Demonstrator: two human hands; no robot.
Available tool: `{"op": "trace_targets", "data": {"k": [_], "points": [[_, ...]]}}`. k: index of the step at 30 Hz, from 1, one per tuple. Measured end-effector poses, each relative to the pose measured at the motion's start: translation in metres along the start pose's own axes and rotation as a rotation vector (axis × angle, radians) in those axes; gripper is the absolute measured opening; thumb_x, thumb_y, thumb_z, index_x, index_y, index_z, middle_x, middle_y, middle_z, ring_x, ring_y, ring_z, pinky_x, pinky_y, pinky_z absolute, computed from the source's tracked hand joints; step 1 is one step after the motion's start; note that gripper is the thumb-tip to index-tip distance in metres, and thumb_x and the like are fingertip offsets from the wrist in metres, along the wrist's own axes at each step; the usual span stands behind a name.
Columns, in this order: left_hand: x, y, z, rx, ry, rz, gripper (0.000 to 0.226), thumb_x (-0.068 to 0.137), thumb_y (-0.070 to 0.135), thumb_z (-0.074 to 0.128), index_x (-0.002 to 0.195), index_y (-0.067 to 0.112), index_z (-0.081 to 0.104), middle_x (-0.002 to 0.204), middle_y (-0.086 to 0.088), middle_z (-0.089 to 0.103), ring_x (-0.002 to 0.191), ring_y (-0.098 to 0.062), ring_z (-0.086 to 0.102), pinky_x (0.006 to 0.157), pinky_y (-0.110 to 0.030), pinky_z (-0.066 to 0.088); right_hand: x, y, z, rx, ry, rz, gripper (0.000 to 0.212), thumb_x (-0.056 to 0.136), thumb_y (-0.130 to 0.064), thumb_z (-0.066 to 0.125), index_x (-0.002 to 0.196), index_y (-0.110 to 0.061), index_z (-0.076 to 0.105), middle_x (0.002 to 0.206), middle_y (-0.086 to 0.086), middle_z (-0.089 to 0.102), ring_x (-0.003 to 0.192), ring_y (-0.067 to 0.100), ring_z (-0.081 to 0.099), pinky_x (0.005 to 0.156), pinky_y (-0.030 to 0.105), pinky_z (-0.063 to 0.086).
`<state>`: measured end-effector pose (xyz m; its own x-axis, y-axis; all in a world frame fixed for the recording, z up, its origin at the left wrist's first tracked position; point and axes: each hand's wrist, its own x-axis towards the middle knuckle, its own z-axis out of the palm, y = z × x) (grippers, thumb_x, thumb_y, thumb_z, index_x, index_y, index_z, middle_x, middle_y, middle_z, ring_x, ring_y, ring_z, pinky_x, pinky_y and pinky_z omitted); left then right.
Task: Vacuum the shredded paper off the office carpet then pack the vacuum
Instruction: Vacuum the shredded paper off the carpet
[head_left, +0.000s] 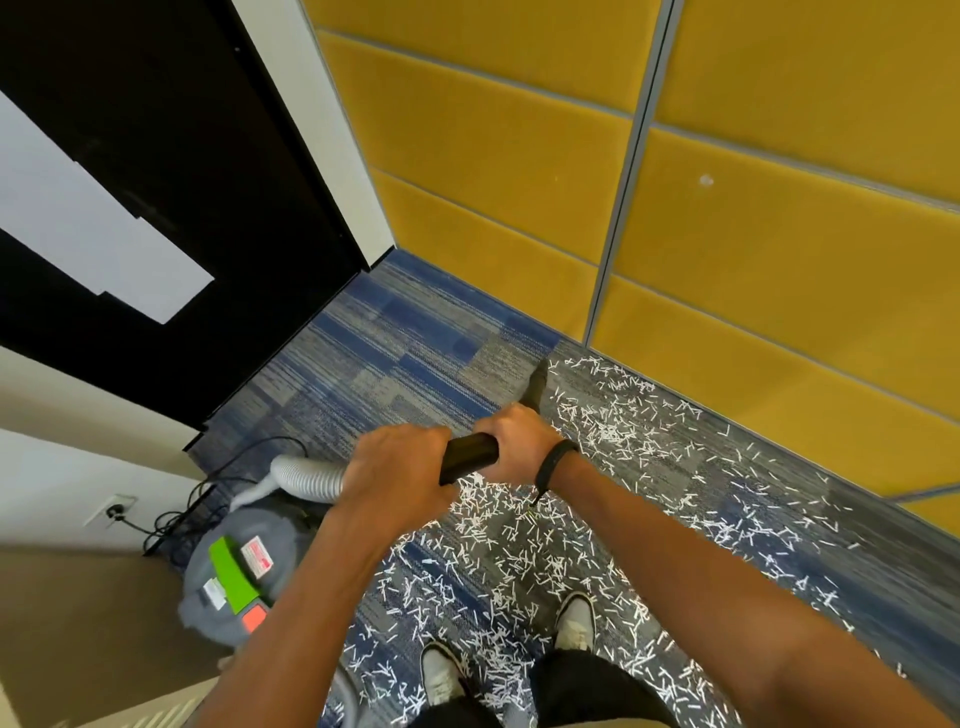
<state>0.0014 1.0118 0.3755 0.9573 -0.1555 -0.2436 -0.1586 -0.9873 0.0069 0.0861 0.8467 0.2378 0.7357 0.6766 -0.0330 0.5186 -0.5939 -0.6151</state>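
Observation:
Both hands grip the black vacuum wand (469, 457). My left hand (397, 470) holds its rear end where the white ribbed hose (306, 475) joins. My right hand (514, 441) holds it further forward, a black band on the wrist. The wand's dark nozzle tip (536, 387) touches the carpet near the yellow wall. White shredded paper (597, 519) lies scattered over the blue-grey carpet (395, 353), from the nozzle back to my shoes. The grey vacuum canister (234, 582) with a green handle stands at my left.
Yellow padded wall panels (727, 208) run along the right and far side. A black door (171, 171) with white sheets is at the left. A black cord (171, 519) runs from a wall socket (111, 512) to the canister. My shoes (574, 621) stand on the paper.

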Motion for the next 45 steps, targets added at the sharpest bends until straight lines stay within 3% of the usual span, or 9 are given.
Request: {"op": "trace_targets", "data": {"k": [5, 15, 20, 24, 28, 31, 36, 39, 45], "points": [[0.013, 0.007, 0.006, -0.033, 0.008, 0.018, 0.034, 0.088, 0.049, 0.072, 0.116, 0.033, 0.061, 0.083, 0.013, 0.057, 0.077, -0.013, 0.052, 0.072, -0.030, 0.037, -0.003, 0.018, -0.007, -0.032, -0.003, 0.019, 0.020, 0.075, -0.043, 0.064, 0.072, -0.025, 0.059, 0.063, -0.004, 0.064, 0.059, 0.019, 0.061, 0.061, 0.033, 0.053], [0.043, 0.040, 0.016, -0.102, 0.002, 0.112, 0.027, 0.086, 0.044, 0.074, 0.108, 0.035, 0.061, 0.075, 0.014, 0.056, 0.073, -0.011, 0.058, 0.070, -0.030, 0.040, -0.031, 0.054, -0.026, -0.067, 0.024, 0.117, 0.027, 0.074, -0.033, 0.073, 0.069, -0.035, 0.046, 0.062, -0.008, 0.061, 0.059, 0.016, 0.060, 0.060, 0.030, 0.050], [0.050, 0.046, 0.015, -0.106, -0.003, 0.138, 0.024, 0.086, 0.042, 0.075, 0.105, 0.035, 0.061, 0.074, 0.014, 0.057, 0.070, -0.009, 0.057, 0.069, -0.027, 0.039, -0.038, 0.059, -0.030, -0.072, 0.038, 0.131, 0.024, 0.076, -0.033, 0.072, 0.070, -0.032, 0.049, 0.062, -0.005, 0.062, 0.059, 0.018, 0.060, 0.061, 0.023, 0.038], [0.052, 0.047, 0.015, -0.113, 0.002, 0.150, 0.024, 0.086, 0.041, 0.075, 0.106, 0.035, 0.062, 0.076, 0.014, 0.059, 0.070, -0.007, 0.056, 0.068, -0.026, 0.038, -0.038, 0.062, -0.030, -0.061, 0.024, 0.131, 0.021, 0.078, -0.034, 0.068, 0.069, -0.031, 0.050, 0.062, -0.004, 0.063, 0.057, 0.018, 0.060, 0.060, 0.024, 0.042], [0.053, 0.044, 0.016, -0.117, 0.011, 0.116, 0.024, 0.088, 0.040, 0.074, 0.107, 0.033, 0.061, 0.078, 0.013, 0.057, 0.075, -0.010, 0.057, 0.070, -0.027, 0.037, -0.025, 0.062, -0.029, -0.049, 0.005, 0.111, 0.029, 0.078, -0.035, 0.066, 0.063, -0.037, 0.041, 0.061, -0.010, 0.059, 0.058, 0.017, 0.059, 0.061, 0.032, 0.053], [0.054, 0.039, 0.014, -0.118, 0.019, 0.067, 0.024, 0.089, 0.040, 0.074, 0.106, 0.033, 0.060, 0.080, 0.013, 0.059, 0.075, -0.010, 0.058, 0.070, -0.026, 0.038, -0.011, 0.056, -0.030, -0.045, 0.006, 0.059, 0.035, 0.081, -0.029, 0.071, 0.063, -0.037, 0.042, 0.062, -0.012, 0.055, 0.059, 0.015, 0.058, 0.063, 0.030, 0.049], [0.056, 0.026, 0.011, -0.100, 0.004, 0.013, 0.024, 0.087, 0.038, 0.074, 0.106, 0.033, 0.061, 0.079, 0.013, 0.058, 0.076, -0.010, 0.058, 0.071, -0.027, 0.038, 0.005, 0.051, -0.029, -0.063, -0.033, 0.040, 0.019, 0.083, -0.024, 0.071, 0.072, -0.025, 0.056, 0.067, 0.001, 0.067, 0.066, 0.023, 0.062, 0.073, 0.029, 0.041], [0.054, 0.029, 0.012, -0.056, 0.031, 0.007, 0.026, 0.090, 0.038, 0.074, 0.111, 0.032, 0.060, 0.082, 0.013, 0.059, 0.074, -0.009, 0.055, 0.069, -0.023, 0.035, 0.008, 0.052, -0.028, -0.071, -0.046, 0.033, 0.016, 0.084, -0.027, 0.071, 0.075, -0.026, 0.058, 0.068, -0.003, 0.064, 0.070, 0.021, 0.061, 0.080, 0.029, 0.041], [0.050, 0.033, 0.007, -0.066, -0.024, -0.028, 0.027, 0.089, 0.039, 0.073, 0.112, 0.031, 0.060, 0.082, 0.012, 0.059, 0.076, -0.010, 0.059, 0.070, -0.026, 0.043, 0.006, 0.047, -0.030, -0.015, -0.058, 0.034, 0.017, 0.081, -0.025, 0.071, 0.072, -0.027, 0.056, 0.065, -0.004, 0.063, 0.064, 0.017, 0.059, 0.070, 0.028, 0.046]]}}
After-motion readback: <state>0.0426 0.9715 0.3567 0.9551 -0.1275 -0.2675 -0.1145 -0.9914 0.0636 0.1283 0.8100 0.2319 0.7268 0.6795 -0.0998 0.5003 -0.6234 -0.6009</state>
